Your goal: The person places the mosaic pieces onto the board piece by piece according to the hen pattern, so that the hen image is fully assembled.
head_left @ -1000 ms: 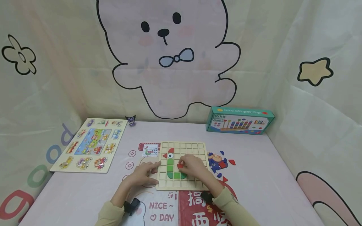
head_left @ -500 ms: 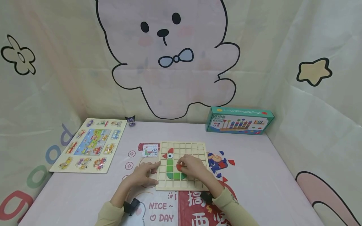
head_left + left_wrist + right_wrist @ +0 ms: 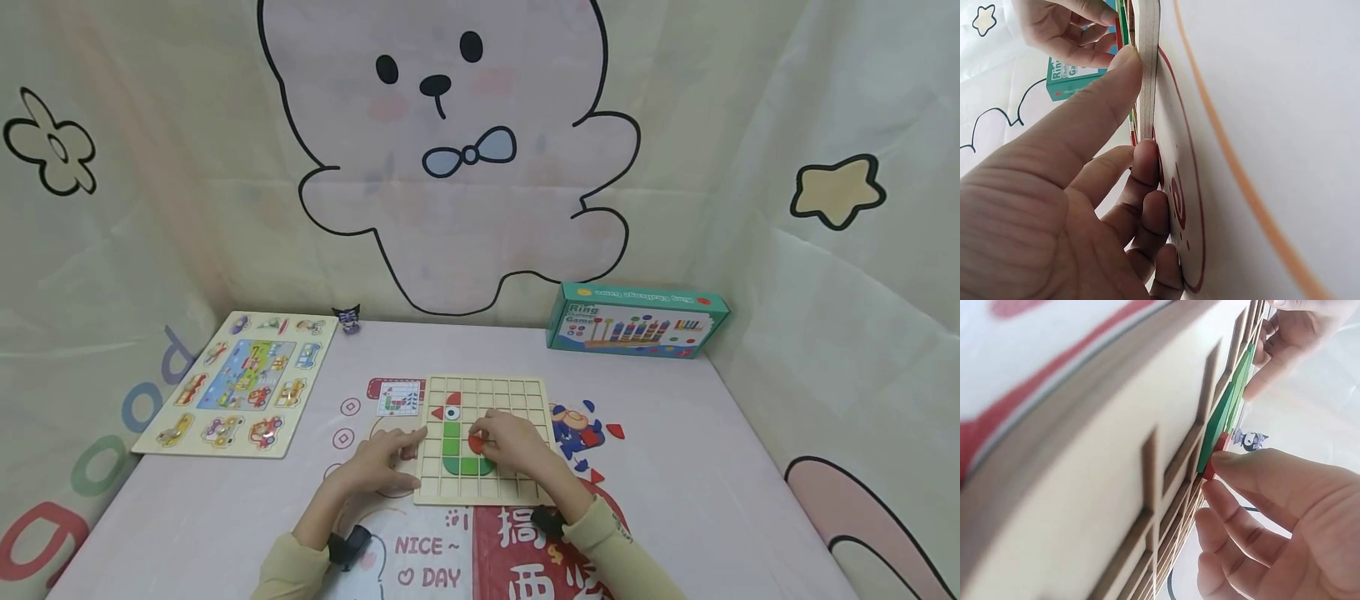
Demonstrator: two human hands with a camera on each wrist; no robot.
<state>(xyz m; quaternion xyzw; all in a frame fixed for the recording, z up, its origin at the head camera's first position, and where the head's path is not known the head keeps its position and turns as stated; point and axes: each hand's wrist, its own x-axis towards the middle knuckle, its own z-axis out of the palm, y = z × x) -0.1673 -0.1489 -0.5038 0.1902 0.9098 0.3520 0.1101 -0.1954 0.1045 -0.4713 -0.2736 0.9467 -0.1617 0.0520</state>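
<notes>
A beige wooden grid board [image 3: 517, 492] lies on the table, bearing a bird-like figure of green tiles [image 3: 451, 446] with a red-and-white head. My right hand [image 3: 516, 443] is over the board's middle. Its thumb and forefinger pinch a small red tile [image 3: 1209, 467] close against the green tiles, in the cell just above the curved green tile [image 3: 1213, 425]. My left hand [image 3: 378, 461] lies at the board's left edge, thumb and forefinger spread wide. In the left wrist view its thumb [image 3: 1100, 94] and forefinger touch the board's side, the other fingers loosely bent.
A small pattern card [image 3: 399, 399] lies left of the board. Loose red and blue tiles [image 3: 590, 437] are scattered to its right. Farther off are a picture puzzle board [image 3: 161, 408], a small purple figurine [image 3: 348, 320] and a green game box [image 3: 637, 325].
The red tile in my right fingers has turned slightly and sits a little lower over the cell. My left hand and the board keep their places.
</notes>
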